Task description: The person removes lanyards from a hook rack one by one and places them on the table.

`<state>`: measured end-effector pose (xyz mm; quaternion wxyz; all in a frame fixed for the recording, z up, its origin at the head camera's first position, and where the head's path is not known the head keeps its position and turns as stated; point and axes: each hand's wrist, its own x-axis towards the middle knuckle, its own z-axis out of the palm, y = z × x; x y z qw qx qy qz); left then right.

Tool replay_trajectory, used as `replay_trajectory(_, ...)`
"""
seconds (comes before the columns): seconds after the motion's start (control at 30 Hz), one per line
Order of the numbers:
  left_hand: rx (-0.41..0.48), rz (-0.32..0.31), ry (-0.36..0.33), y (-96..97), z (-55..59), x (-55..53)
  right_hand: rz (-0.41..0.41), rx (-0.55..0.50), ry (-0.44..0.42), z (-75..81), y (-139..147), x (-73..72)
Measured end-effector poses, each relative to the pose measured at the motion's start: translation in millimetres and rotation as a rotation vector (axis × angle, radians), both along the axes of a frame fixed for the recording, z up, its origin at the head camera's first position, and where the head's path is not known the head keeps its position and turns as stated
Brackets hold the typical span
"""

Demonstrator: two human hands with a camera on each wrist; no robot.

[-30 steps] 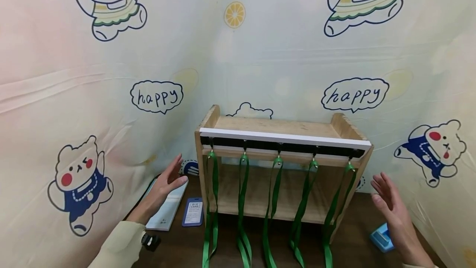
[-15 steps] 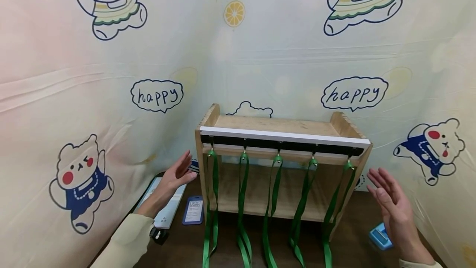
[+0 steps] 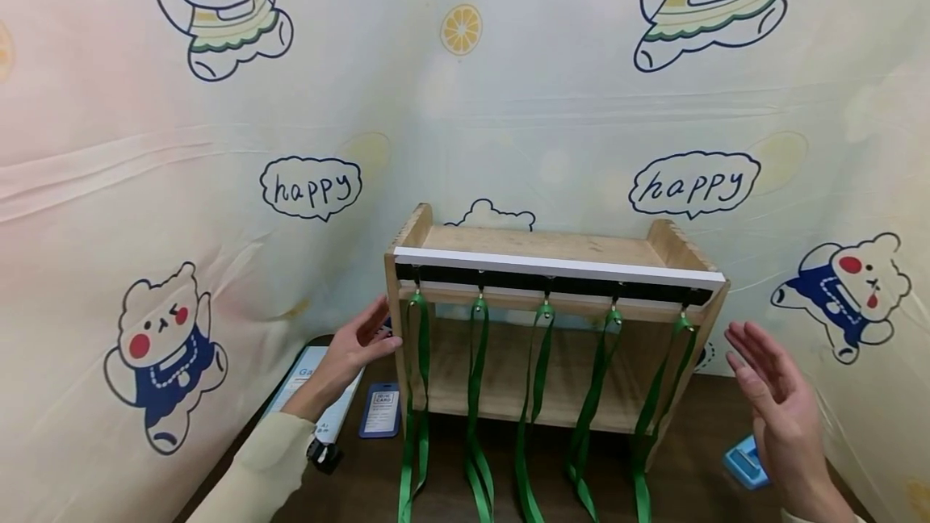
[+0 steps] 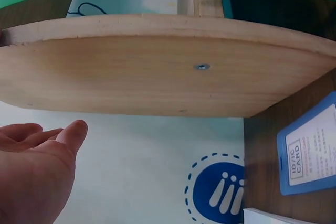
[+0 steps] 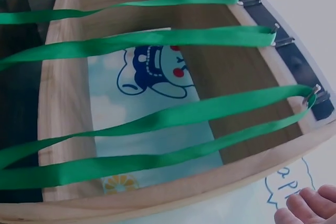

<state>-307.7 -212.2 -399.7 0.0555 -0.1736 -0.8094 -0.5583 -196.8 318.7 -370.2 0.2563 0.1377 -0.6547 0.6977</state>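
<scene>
My left grip (image 3: 358,353) is released, fingers extended and thumb apart, just beside the left side of the wooden shelf (image 3: 538,244); I cannot tell whether a fingertip meets the wood. My right grip (image 3: 785,406) is released as well, fingers extended, near the shelf's right side with a gap between.

The shelf stands upright on a dark brown counter (image 3: 363,483), in the middle before me. A white rail (image 3: 512,261) with a black strip (image 3: 512,279) runs along its upper front edge, and five green ribbons (image 3: 542,361) hang looped from small hooks there, side by side, reaching down past the lower board. A screw (image 4: 202,66) shows in its left side.

On the counter to the left, a card (image 3: 380,412) in a blue holder lies flat near the shelf, and beyond it a pale booklet (image 3: 341,410) lies partly under my forearm. To the right sits a small light-blue box (image 3: 745,462), its edge hidden by my right grip.

A pale cloth (image 3: 508,103) hangs behind and along both sides, creased in places and pinkish on the left, printed with cartoon bears, orange slices and bubbles reading "happy". It also shows through the shelf, between the boards.
</scene>
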Motion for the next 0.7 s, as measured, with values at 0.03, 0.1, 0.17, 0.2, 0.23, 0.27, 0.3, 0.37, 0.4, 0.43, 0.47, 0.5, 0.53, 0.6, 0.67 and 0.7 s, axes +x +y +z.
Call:
replay_trajectory(0.03,0.002,-0.003,0.005,1.0,-0.3,-0.5,0.003,0.002,0.007,0.5,-0.2,1.3)
replay_trajectory(0.1,0.007,-0.013,0.020,2.6,-0.7,-1.4,0.014,0.001,0.022,1.7,-1.1,4.2)
replay_trajectory(0.17,0.002,-0.024,0.030,3.9,-0.8,-1.5,0.020,-0.001,0.037,3.7,-2.6,6.9)
replay_trajectory(0.2,-0.002,-0.027,0.033,4.4,-1.1,-1.5,0.022,-0.006,0.044,5.0,-3.7,8.2)
replay_trajectory(0.23,-0.007,-0.029,0.034,4.9,-1.2,-1.2,0.020,-0.007,0.051,6.3,-5.2,9.3)
replay_trajectory(0.27,-0.010,-0.029,0.033,5.6,-1.2,-1.0,0.016,-0.008,0.055,7.5,-6.8,10.3)
replay_trajectory(0.3,-0.018,-0.029,0.032,6.2,-1.2,-0.5,0.005,-0.008,0.054,9.0,-8.4,11.0)
replay_trajectory(0.37,-0.032,-0.024,0.023,7.4,-1.4,0.4,-0.019,-0.002,0.051,11.8,-11.7,12.7)
replay_trajectory(0.4,-0.037,-0.020,0.017,8.0,-1.4,0.9,-0.032,0.005,0.050,12.9,-13.2,13.4)
replay_trajectory(0.43,-0.043,-0.017,0.014,8.6,-1.1,1.6,-0.043,0.017,0.048,13.8,-14.5,14.1)
replay_trajectory(0.47,-0.048,-0.013,0.010,9.3,-1.0,2.1,-0.055,0.035,0.044,14.5,-15.7,14.8)
replay_trajectory(0.5,-0.054,-0.010,0.009,9.8,-0.7,2.6,-0.060,0.047,0.043,15.1,-16.7,15.7)
replay_trajectory(0.53,-0.058,-0.007,0.009,10.4,-0.5,3.0,-0.062,0.058,0.046,15.5,-17.7,16.5)
replay_trajectory(0.6,-0.063,-0.007,0.012,11.2,0.0,3.5,-0.064,0.071,0.050,16.2,-19.7,17.7)
replay_trajectory(0.67,-0.065,-0.010,0.016,12.1,0.1,3.5,-0.074,0.083,0.047,17.0,-21.7,18.7)
replay_trajectory(0.7,-0.067,-0.013,0.017,12.7,-0.1,3.4,-0.074,0.082,0.049,17.4,-22.3,19.2)
